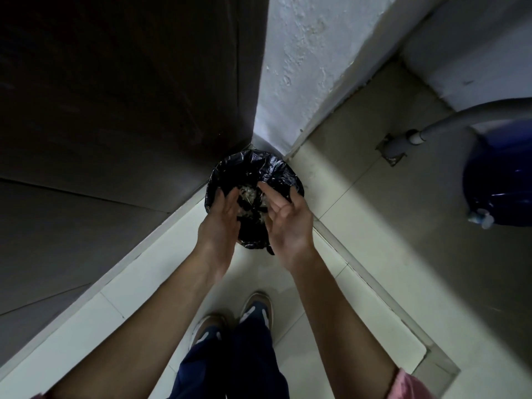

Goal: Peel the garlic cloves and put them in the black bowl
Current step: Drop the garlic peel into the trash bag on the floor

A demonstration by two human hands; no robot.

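Both bare forearms reach forward and down from the camera, over the dark blue trousers point(230, 367) and the brown-and-navy shoes point(256, 309) on the pale tiled floor point(359, 197). Straight below and ahead of the hands sits the round bin lined with a crinkled black plastic bag point(260, 168), tucked into the corner where the dark wooden door point(121, 90) meets the rough white plastered wall point(311, 53). A pale heap of papery scraps point(250, 197), which I take to be garlic skins, shows in the bag's mouth between the two palms. The left hand point(223, 214) hangs over the bin's left rim, palm turned inward, fingers straight and pointing down. The right hand point(288, 217) mirrors it over the right side, palm up and inward, fingers loosely spread. The hands are apart, relaxed, and hold nothing that I can see. Neither is clearly nearer the scraps; both flank them evenly. No peeled garlic cloves and no black bowl are in view, so they lie elsewhere, likely behind the person. To the right, well apart, a grey pipe point(449, 122) runs to a floor fitting beside a dark blue glossy container point(501, 174).
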